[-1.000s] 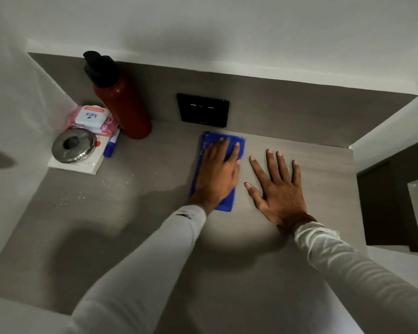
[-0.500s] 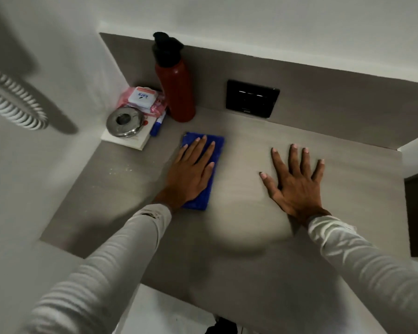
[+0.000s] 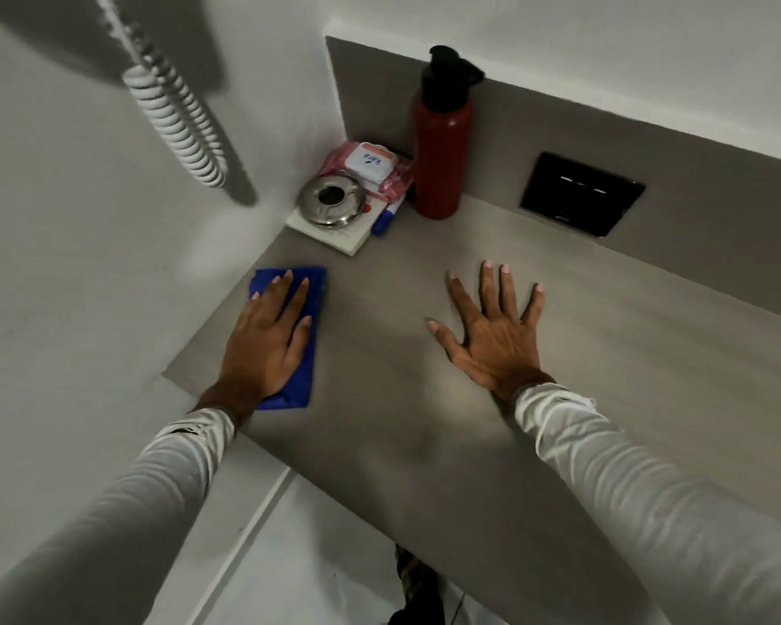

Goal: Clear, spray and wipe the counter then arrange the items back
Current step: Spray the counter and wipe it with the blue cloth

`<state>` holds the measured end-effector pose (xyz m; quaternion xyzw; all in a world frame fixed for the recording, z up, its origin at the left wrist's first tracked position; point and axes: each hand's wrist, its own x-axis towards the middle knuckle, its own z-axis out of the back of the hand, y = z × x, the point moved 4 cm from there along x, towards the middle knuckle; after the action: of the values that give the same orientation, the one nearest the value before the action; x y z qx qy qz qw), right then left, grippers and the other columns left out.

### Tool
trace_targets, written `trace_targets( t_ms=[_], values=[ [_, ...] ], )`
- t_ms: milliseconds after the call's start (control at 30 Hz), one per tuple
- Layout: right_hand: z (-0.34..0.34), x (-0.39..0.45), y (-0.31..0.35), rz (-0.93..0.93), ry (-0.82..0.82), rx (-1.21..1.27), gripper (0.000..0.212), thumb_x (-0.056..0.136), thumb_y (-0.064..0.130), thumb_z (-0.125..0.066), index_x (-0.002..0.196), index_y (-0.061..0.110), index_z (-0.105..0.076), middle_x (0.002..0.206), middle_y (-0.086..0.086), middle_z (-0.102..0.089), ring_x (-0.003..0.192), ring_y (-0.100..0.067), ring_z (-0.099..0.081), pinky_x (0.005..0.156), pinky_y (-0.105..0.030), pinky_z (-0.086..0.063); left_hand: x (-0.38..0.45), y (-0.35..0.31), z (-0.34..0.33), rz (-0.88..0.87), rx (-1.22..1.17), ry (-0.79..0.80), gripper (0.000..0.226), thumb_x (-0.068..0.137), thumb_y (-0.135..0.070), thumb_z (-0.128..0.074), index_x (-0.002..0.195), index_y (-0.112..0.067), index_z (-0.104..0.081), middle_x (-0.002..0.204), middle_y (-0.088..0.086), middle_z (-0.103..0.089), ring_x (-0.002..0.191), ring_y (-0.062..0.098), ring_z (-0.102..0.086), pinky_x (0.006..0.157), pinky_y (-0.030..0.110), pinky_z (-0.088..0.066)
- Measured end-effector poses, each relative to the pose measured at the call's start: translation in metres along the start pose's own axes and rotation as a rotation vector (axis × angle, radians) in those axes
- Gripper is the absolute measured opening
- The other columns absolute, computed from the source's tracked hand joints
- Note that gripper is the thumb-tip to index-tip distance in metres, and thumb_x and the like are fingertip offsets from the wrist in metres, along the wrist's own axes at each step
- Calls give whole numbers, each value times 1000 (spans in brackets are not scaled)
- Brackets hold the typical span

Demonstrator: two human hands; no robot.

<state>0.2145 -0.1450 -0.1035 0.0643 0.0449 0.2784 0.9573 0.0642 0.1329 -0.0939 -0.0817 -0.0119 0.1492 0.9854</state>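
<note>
The grey counter (image 3: 424, 399) spreads under me. My right hand (image 3: 492, 336) lies flat and splayed on it, empty. My left hand (image 3: 267, 340) presses flat, fingers extended, on the blue cloth (image 3: 310, 354) near the counter's left edge.
</note>
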Motion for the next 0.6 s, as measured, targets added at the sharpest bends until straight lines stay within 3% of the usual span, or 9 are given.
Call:
trace_targets(
  t_ms=[133,300,433,600],
  values=[
    [-5,1,2,2,-4,-25,76,95,76,-20,160,39,-7,171,-12,-1,158,-35,1,118,-72,-3,-12,39,6,43,0,-19,60,102,-44,-22,156,-18,-23,164,8,-22,151,26,-21,122,49,-22],
    [-4,1,2,3,7,-21,77,94,77,-18,160,40,-7,171,-13,-1,158,-35,2,119,-72,-2,-17,41,3,71,-24,-23,60,102,-45,-22,156,-20,-20,165,6,-19,152,24,-18,124,48,-19],
    [-3,0,2,6,20,-2,77,94,78,-18,160,40,-7,171,-12,-1,158,-34,3,119,-71,0,-51,35,0,197,-101,-99,59,102,-45,-25,156,-21,-22,165,5,-20,153,24,-17,124,47,-15],
    [0,1,-1,26,81,29,78,93,77,-19,160,39,-6,171,-12,4,157,-34,9,118,-71,5,-90,5,-7,437,-144,-186,57,102,-38,-32,154,-14,-28,162,15,-24,152,31,-18,123,55,-16]
  ],
)
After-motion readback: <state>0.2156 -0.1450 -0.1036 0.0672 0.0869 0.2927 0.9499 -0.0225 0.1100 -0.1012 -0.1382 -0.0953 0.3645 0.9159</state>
